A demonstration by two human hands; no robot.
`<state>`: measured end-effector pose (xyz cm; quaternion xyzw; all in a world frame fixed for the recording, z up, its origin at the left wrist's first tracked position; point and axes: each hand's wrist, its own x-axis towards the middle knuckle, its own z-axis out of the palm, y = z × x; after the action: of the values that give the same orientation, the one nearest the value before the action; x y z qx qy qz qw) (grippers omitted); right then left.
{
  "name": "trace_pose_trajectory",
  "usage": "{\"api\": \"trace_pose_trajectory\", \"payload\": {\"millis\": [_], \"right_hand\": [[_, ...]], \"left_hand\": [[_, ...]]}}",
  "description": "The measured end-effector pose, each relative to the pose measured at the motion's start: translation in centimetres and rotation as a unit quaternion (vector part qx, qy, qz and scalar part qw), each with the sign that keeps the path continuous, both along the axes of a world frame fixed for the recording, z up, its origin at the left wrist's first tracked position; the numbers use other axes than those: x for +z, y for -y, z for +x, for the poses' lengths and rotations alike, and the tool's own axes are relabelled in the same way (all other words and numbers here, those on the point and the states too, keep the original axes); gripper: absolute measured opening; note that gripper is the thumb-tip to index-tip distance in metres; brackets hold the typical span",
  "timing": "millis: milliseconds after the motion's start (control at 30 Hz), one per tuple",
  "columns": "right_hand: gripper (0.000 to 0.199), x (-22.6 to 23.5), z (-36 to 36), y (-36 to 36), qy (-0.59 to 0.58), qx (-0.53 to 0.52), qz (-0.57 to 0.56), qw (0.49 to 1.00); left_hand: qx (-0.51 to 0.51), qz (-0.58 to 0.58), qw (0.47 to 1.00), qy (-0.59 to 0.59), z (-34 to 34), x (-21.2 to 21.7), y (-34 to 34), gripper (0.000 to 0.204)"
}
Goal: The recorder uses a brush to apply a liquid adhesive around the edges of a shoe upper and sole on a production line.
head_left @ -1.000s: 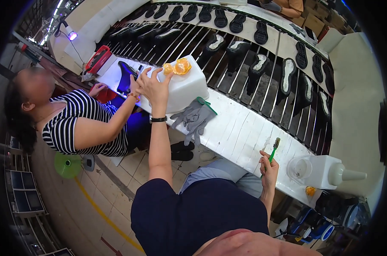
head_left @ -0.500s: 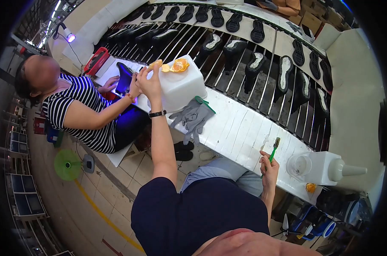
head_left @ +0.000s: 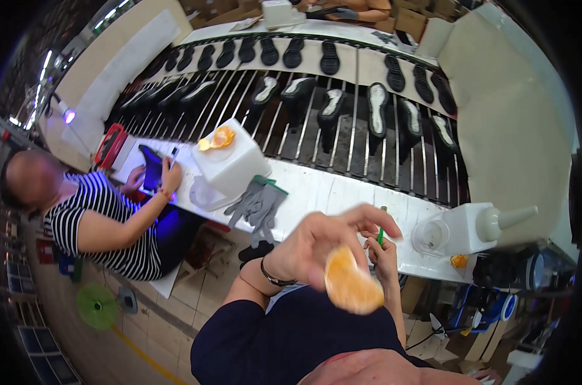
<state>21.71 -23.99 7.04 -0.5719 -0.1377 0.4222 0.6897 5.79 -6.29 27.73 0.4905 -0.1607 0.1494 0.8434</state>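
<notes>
My left hand (head_left: pixel 307 244) is raised close to the camera, its thumb and fingers closed on a mandarin segment (head_left: pixel 353 282). Behind it, partly covered, my right hand (head_left: pixel 386 262) grips a green-handled brush (head_left: pixel 381 237) at the table's front edge; the brush head is mostly hidden by my left fingers. The rest of the peeled mandarin (head_left: pixel 223 136) lies with a piece of peel (head_left: pixel 205 144) on an upturned white plastic container (head_left: pixel 233 172). Grey work gloves (head_left: pixel 260 206) with green cuffs hang over the table edge beside it.
A co-worker in a striped top (head_left: pixel 105 218) holds a dark shoe upper (head_left: pixel 151 165) at left. Beyond the white table (head_left: pixel 310 196), a roller conveyor (head_left: pixel 297 135) carries shoe uppers; black soles (head_left: pixel 329 58) line its far side. A white nozzle bottle (head_left: pixel 474 228) lies at right.
My left hand has come back from the container toward the camera with the mandarin segment. My right hand still holds the brush. The view has shifted, and the co-worker's hand now holds a thin tool.
</notes>
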Motion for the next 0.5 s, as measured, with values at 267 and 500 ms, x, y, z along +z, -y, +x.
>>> {"api": "trace_pose_trajectory", "payload": {"millis": [267,500], "right_hand": [[0.025,0.1,-0.1,1.9,0.008,-0.039,-0.006,0.999],[0.027,-1.2,1.1,2.1,0.018,0.011,-0.024,0.999]], "left_hand": [[-0.206,0.029,0.957,0.204,3.4,2.6,2.4,0.044],[-0.275,0.027,0.947,0.163,3.1,4.6,3.5,0.047]]}}
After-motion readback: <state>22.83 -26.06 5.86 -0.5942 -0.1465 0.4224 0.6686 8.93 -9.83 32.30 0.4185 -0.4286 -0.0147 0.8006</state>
